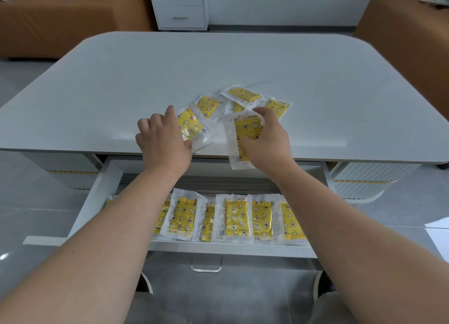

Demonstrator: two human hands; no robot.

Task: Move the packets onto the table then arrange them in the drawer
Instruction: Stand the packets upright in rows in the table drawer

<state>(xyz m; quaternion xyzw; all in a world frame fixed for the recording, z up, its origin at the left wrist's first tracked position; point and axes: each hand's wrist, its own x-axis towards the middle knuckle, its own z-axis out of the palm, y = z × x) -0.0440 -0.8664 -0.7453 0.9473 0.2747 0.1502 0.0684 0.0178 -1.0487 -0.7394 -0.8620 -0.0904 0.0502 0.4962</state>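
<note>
The step in hand is judged to be the transfer of packets from the table (218,61) into the open drawer (96,197) below its near edge. A near-left packet (188,124) is pinched by the left hand (162,139), whose fingers are curled over its left side with the thumb at its near corner. An overhanging packet (239,131), which projects past the table edge above the drawer, is grasped by the right hand (267,139), the fingers curled round its far end. Several loose packets (243,94) lie overlapped in a heap just beyond both hands. In the drawer, a row of packets (235,218) is laid flat along the front wall, side by side with edges overlapping; its left end is hidden by the left forearm. Each packet is to be lifted clear of the heap before it is drawn back, so that neighbours are not dragged off the table edge. The clear wrapper margins are likely slippery, so the grip is best taken across the yellow centre. Each packet is then to be turned to match the row, printed face up, and set down where a gap is found.
</note>
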